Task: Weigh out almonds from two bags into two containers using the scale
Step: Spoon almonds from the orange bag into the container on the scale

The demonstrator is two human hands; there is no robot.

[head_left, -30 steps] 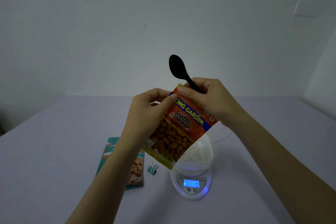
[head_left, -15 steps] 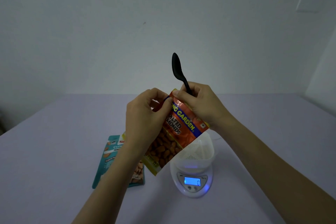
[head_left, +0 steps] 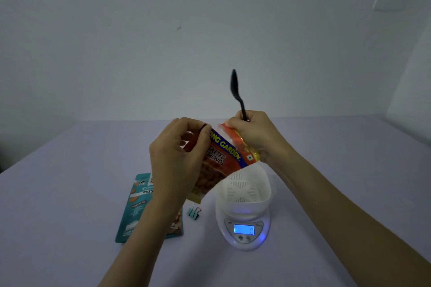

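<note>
Both hands hold an orange salted-almond bag [head_left: 224, 158] up above the table. My left hand [head_left: 179, 158] pinches the left side of the bag's top. My right hand [head_left: 254, 137] pinches the right side and also grips a black spoon [head_left: 236, 91], whose bowl points upward. The top of the bag is spread apart between the two hands. Below it a white slotted container [head_left: 247, 196] sits on a white digital scale [head_left: 243, 230]; its blue display reads 0. A teal almond bag [head_left: 140, 207] lies flat at the left, partly hidden by my left forearm.
A small teal binder clip [head_left: 194, 212] lies on the lilac table [head_left: 70, 182] between the teal bag and the scale. A pale wall rises behind the table's far edge.
My hands have pulled the top of the orange bag apart, and the bag has shifted slightly. The spoon has turned more upright and edge-on.
</note>
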